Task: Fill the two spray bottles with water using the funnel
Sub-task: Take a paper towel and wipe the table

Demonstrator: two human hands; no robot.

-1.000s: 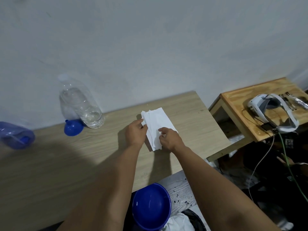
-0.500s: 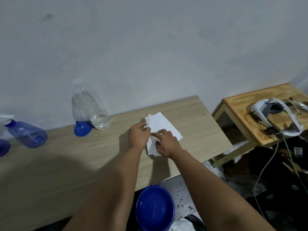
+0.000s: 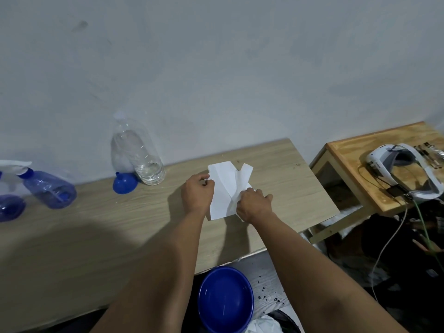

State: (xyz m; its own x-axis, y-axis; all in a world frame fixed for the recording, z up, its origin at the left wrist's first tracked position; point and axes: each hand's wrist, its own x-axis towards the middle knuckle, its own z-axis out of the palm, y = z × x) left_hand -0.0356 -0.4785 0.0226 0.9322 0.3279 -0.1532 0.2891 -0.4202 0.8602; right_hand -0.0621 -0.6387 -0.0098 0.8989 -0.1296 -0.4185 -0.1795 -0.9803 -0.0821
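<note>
Currently both hands are on a white tissue (image 3: pixel 224 188) at the middle of the table (image 3: pixel 96 236), not on any task item; left hand (image 3: pixel 197 195) pinches the tissue's left edge, right hand (image 3: pixel 254 204) grips a bunched corner at its lower right; looks like unfolding or separating sheets, probably for wiping. Progress judgement: filling looks finished or nearly so; the two spray bottles (image 3: pixel 49 192) lie on their sides at the far left with trigger heads fitted; whether they hold water I can't tell from here. The funnel (image 3: pixel 125 183) sits mouth-down against the back of the table, touching the clear bottle (image 3: pixel 141 157), which stands upright with only a little water at the bottom. Funnel and clear bottle are to the left of the left hand, near but apart; spray bottles well apart from both hands. A blue bowl (image 3: pixel 225 299) sits below the table edge, between the forearms; a headset (image 3: pixel 403 171) lies on the side table (image 3: pixel 348 162) to the right.
</note>
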